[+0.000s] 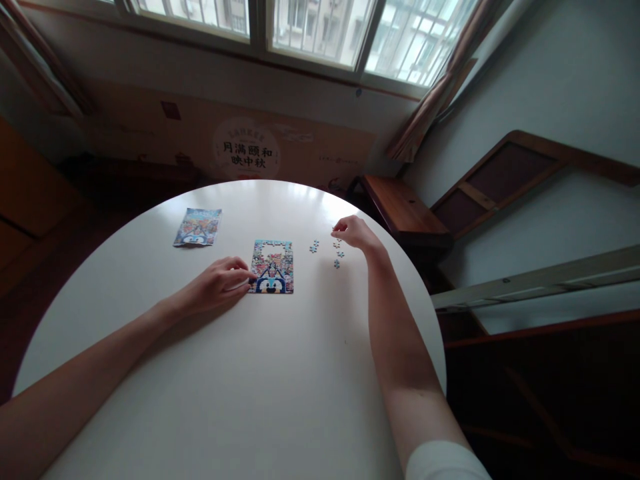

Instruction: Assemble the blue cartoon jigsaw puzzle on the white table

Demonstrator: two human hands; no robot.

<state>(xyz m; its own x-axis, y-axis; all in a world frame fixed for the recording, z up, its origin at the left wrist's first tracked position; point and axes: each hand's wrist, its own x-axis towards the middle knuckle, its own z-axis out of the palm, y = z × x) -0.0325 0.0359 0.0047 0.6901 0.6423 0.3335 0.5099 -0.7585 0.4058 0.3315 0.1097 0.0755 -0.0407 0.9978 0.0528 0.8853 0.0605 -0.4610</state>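
Note:
A jigsaw puzzle (281, 270) lies flat on the white table, its picture mostly filled in and a ragged gap in its upper part. At its left edge rests my left hand (227, 277), fingers curled and fingertips against the border. My right hand (354, 232) is over the table to the right, thumb and fingers pinched on a small puzzle piece (334, 231), mostly hidden by the fingertips. Just below that hand lie several loose puzzle pieces (341, 254). Two or so more pieces (314, 247) sit between them and the puzzle.
A printed puzzle bag (198, 227) lies at the far left of the round white table (250, 373). Beyond the table's right rim stands a wooden bench (400, 207). A window (320, 30) is behind, above a printed wall banner (247, 150).

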